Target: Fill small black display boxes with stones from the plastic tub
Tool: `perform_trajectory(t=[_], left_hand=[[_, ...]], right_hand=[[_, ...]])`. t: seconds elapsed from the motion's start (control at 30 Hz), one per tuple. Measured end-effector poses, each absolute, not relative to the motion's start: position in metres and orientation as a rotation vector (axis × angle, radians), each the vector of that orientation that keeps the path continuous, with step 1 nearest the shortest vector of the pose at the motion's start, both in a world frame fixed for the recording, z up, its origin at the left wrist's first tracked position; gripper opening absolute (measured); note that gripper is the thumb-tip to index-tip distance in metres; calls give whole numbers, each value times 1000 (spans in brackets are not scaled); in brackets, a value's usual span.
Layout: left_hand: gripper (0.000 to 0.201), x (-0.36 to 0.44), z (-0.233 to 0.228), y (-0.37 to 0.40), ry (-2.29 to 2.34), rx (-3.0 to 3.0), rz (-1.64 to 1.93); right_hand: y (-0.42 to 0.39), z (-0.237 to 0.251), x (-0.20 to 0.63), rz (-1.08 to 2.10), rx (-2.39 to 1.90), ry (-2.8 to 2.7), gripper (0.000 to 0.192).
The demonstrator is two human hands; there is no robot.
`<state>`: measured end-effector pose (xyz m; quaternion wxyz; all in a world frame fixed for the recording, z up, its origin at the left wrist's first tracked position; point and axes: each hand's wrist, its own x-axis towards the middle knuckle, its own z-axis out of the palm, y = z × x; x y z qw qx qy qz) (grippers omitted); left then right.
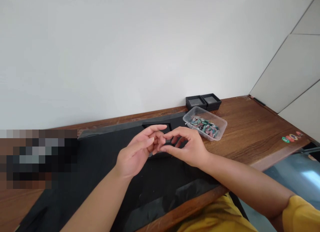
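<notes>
Yellow sleeve (300, 210) at bottom right, yours. Wooden worktop (252, 132) runs edge to edge, warm brown grain, with a black mat (100, 178) covering its middle and a glossy black sheet (160, 205) lying over the near edge.

Your left hand (136, 152) and right hand (186, 147) meet above the mat, fingertips touching each other. Both are half curled, fingers loosely bent, not fisted. Whether anything small is pinched between them I cannot tell: the fingers hide it. Directly behind them sits a black flat tray (157, 127), partly covered by your hands.

Just right of the right hand: clear plastic tub (205, 122) on bare wood, lidless, holding small green-and-red pieces (205, 126). Behind it, touching the wall, two black square boxes (203, 101) side by side.

Far right worktop edge: a row of small coloured stickers (291, 137). Left side is blurred out.

Room: plain white wall (125, 51) behind, panelled wall (295, 68) angling in at right.
</notes>
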<state>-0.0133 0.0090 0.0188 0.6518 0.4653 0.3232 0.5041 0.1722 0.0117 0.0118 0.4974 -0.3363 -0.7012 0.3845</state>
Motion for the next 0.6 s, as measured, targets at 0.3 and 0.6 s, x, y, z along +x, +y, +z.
perform_trajectory(t=[0.3,0.6], left_hand=[[33,-15,22,10,924,1265,1240],[22,-20,23,11,1315,1589,1312]], right_hand=[[23,24,186,823,-1107,-1979,25],[22,41,192,723,-1517,-2629,27]])
